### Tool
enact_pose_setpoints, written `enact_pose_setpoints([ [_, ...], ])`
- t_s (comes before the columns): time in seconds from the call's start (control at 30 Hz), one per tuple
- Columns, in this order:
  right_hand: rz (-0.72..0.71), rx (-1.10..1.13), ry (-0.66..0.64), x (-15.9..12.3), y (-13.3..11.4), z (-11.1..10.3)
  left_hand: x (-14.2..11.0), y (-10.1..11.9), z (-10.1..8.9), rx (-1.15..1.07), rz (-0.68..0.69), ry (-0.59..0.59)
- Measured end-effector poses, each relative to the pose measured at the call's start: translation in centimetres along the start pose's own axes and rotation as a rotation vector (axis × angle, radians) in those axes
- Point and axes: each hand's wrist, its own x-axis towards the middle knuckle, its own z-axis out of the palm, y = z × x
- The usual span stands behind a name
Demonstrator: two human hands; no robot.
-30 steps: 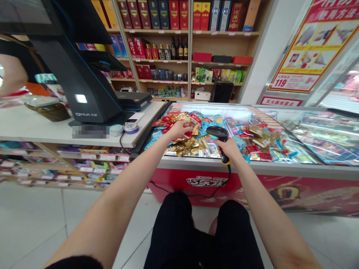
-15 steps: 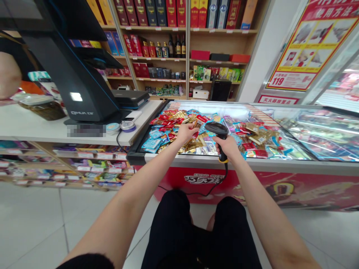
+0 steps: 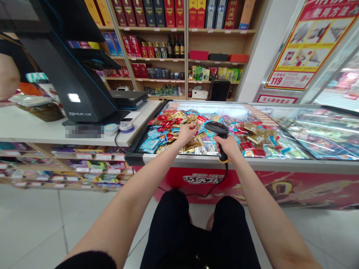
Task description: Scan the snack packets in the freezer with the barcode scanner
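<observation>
My right hand (image 3: 228, 146) is wrapped round the handle of a black barcode scanner (image 3: 217, 130) with a yellow base, its head pointing left. My left hand (image 3: 186, 131) pinches a small red and gold snack packet (image 3: 195, 131) just in front of the scanner head. Both hands hover over a heap of small snack packets (image 3: 168, 129) in red, gold and blue, spread on the glass lid of a chest freezer (image 3: 252, 164). The scanner's black cable (image 3: 213, 188) hangs down the freezer's red front.
A white counter (image 3: 42, 129) at left carries a black checkout terminal (image 3: 75, 86), small round tins and a lidded food tub. Below it are shelves of small goods. Wooden shelves of boxes and bottles (image 3: 174, 37) stand behind. Another person's arm (image 3: 8, 78) shows at far left.
My left hand lifted a packet out of the heap and brought it right, up to the scanner head. The view shifted slightly; my right hand kept its grip on the scanner.
</observation>
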Motion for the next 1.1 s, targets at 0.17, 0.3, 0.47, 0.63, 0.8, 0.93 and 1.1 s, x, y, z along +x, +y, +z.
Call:
enact_pose_setpoints([
  [0.17,0.02,0.048,-0.003,0.1,0.0,-0.3,0.2,0.3,0.5,-0.006,-0.005,-0.001],
  [0.3,0.062,0.117,-0.035,0.3,0.2,-0.6,0.4,0.3,1.0,-0.025,-0.017,-0.002],
  [0.47,0.109,0.157,-0.03,0.1,-0.2,-0.9,0.7,0.1,1.9,-0.021,-0.019,-0.002],
  [0.63,0.105,0.157,-0.011,0.2,0.0,-1.6,1.2,0.2,2.4,0.01,-0.039,-0.023],
  [0.8,0.075,0.155,0.034,1.1,1.2,-3.7,2.4,0.8,4.0,-0.065,-0.113,-0.059],
  [0.93,0.075,0.188,0.096,2.0,1.9,-6.8,3.4,2.3,6.2,-0.229,-0.257,-0.145],
  [1.1,0.072,0.194,0.215,3.0,2.5,-12.0,4.9,6.1,9.2,-0.508,-0.433,-0.326],
])
